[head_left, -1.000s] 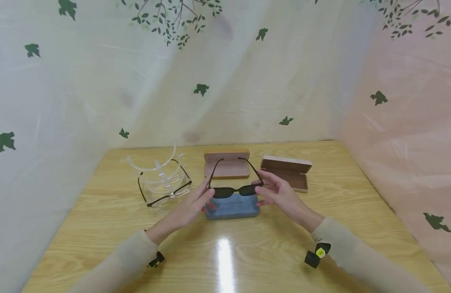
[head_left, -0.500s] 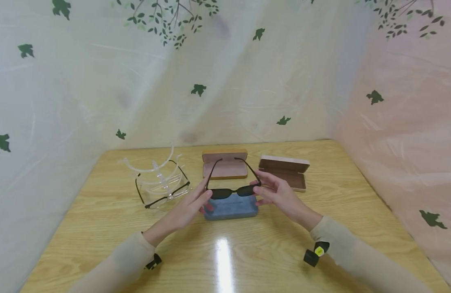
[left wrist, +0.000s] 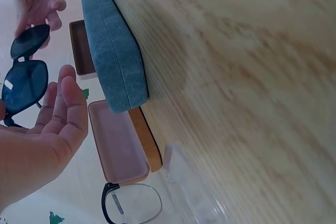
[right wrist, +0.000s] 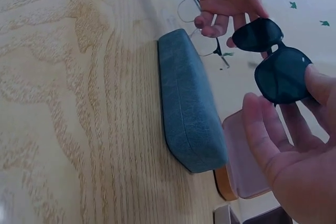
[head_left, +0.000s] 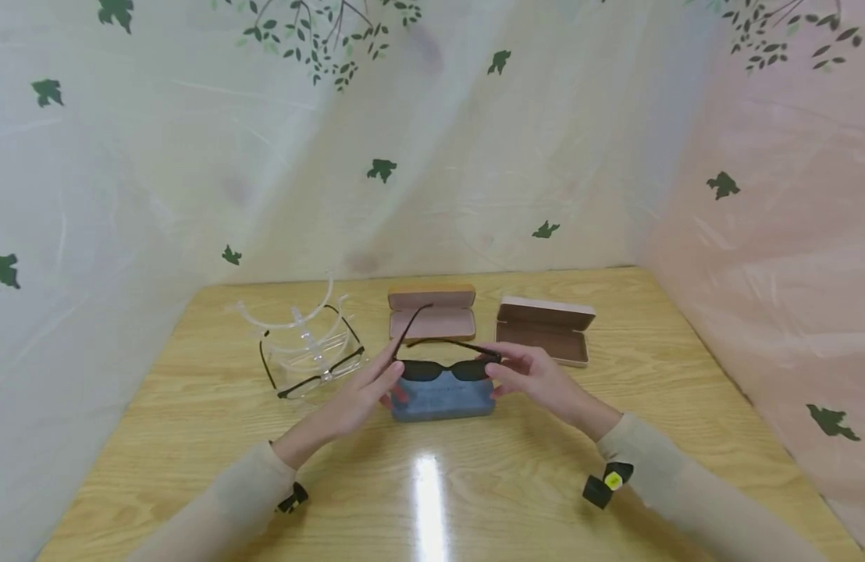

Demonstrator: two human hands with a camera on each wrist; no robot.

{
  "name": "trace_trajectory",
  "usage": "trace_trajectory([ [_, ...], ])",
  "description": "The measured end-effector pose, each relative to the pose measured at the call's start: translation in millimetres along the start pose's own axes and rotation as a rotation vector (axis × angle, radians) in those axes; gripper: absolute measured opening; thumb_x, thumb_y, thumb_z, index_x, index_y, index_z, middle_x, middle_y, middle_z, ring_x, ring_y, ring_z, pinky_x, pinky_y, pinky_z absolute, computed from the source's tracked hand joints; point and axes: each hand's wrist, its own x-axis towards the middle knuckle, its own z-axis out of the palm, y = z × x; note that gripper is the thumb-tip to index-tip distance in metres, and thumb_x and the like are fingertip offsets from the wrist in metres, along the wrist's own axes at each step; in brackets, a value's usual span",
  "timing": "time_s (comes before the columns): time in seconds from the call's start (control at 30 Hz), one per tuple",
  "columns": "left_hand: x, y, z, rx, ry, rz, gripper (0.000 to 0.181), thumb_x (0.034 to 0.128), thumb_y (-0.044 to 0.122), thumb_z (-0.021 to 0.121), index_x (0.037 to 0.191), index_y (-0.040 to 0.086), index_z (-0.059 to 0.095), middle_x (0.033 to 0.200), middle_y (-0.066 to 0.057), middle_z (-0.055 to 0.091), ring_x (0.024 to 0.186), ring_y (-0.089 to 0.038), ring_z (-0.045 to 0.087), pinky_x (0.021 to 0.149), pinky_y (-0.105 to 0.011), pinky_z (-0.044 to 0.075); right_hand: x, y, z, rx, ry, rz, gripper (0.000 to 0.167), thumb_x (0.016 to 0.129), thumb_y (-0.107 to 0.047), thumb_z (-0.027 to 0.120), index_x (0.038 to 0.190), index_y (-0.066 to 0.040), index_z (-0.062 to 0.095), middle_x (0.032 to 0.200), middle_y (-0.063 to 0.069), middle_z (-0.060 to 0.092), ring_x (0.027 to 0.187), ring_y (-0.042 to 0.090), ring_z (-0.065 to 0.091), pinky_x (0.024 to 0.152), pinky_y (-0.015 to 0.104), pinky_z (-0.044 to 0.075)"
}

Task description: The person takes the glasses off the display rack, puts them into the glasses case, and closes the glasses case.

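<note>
A pair of black sunglasses (head_left: 446,370) is held up between both hands, lenses toward me. My left hand (head_left: 358,396) pinches the left end of the frame, where the left temple points up and away. At the other end my right hand (head_left: 538,380) pinches the right hinge area. The right temple (head_left: 453,343) is folded inward across the back of the lenses. Below the sunglasses a closed blue glasses case (head_left: 443,402) lies on the table; the right wrist view shows the blue case (right wrist: 189,103) apart from the fingers.
Behind stand an open orange case (head_left: 432,321) with pink lining and an open white case (head_left: 545,332) with brown lining. To the left, a clear display stand (head_left: 309,336) bears black-rimmed eyeglasses (head_left: 299,388). A patterned curtain (head_left: 432,140) rises behind the wooden table (head_left: 362,484).
The right temple of the sunglasses has swung inward from sticking out to lying behind the lenses. Both hands stay at about the same place, the right fingers shifted slightly.
</note>
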Motion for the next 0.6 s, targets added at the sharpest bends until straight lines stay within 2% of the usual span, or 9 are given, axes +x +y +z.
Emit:
trace_trajectory([
  [0.13, -3.0, 1.3, -1.8, -0.002, 0.009, -0.02, 0.059, 0.1119, 0.042, 0.033, 0.164, 0.022, 0.014, 0.124, -0.019, 0.062, 0.094, -0.026, 0.069, 0.084, -0.05, 0.056, -1.2, -1, 0, 0.0, -0.106, -0.022, 0.042, 0.105, -0.011, 0.057, 0.146, -0.001, 0.052, 0.135, 0.022, 0.061, 0.103, 0.048, 0.066, 0.087, 0.055, 0.056],
  [0.23, -5.4, 2.1, -2.0, 0.013, 0.006, -0.024, 0.058, 0.1113, 0.044, 0.033, 0.164, 0.028, 0.014, 0.131, -0.017, 0.059, 0.094, -0.024, 0.07, 0.084, -0.049, 0.057, -2.4, -4, -2, 0.008, -0.145, -0.016, 0.041, 0.106, -0.013, 0.056, 0.145, 0.001, 0.052, 0.138, 0.023, 0.058, 0.102, 0.05, 0.066, 0.091, 0.051, 0.056],
  [0.4, -7.8, 2.8, -2.3, 0.031, -0.005, -0.017, 0.056, 0.1114, 0.044, 0.033, 0.163, 0.032, 0.016, 0.117, -0.013, 0.065, 0.093, -0.024, 0.069, 0.084, -0.049, 0.057, -1.7, -5, -7, -0.001, -0.198, 0.002, 0.041, 0.107, -0.015, 0.055, 0.145, 0.001, 0.052, 0.14, 0.024, 0.056, 0.103, 0.048, 0.067, 0.095, 0.044, 0.055],
  [0.6, -7.3, 5.0, -3.8, 0.032, -0.019, -0.026, 0.057, 0.1111, 0.045, 0.034, 0.163, 0.026, 0.02, 0.109, -0.011, 0.066, 0.093, -0.026, 0.068, 0.084, -0.048, 0.057, 0.2, -4, -12, 0.035, -0.25, 0.005, 0.043, 0.106, -0.012, 0.055, 0.146, 0.004, 0.05, 0.138, 0.026, 0.057, 0.105, 0.053, 0.065, 0.093, 0.048, 0.055],
])
